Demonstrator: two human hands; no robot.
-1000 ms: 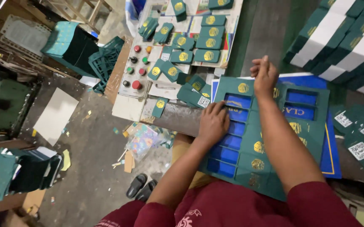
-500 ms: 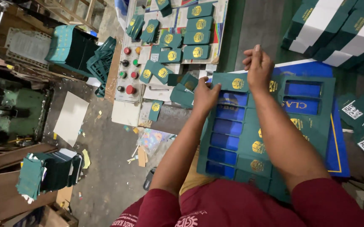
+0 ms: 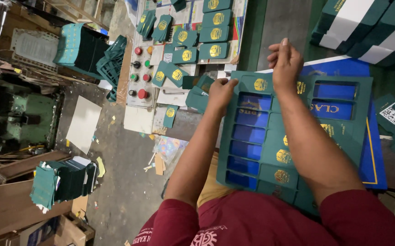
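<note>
On the floor at far left sat a stack of green cards (image 3: 63, 182). Beside the tabletop (image 3: 284, 27), a control panel (image 3: 139, 68) carried coloured buttons. The left hand (image 3: 220, 91) pinched the top-left corner of the green die-cut sheet (image 3: 270, 136), grip closed on it. That sheet's long axis ran away from the person. The right hand (image 3: 286, 61) pinched its far edge.

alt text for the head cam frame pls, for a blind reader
Two bare hands work the far end of a dark green die-cut card sheet: the left hand grips its edge, the right hand pinches above it. Small green cards with gold emblems lie beyond, beside a button panel.
</note>
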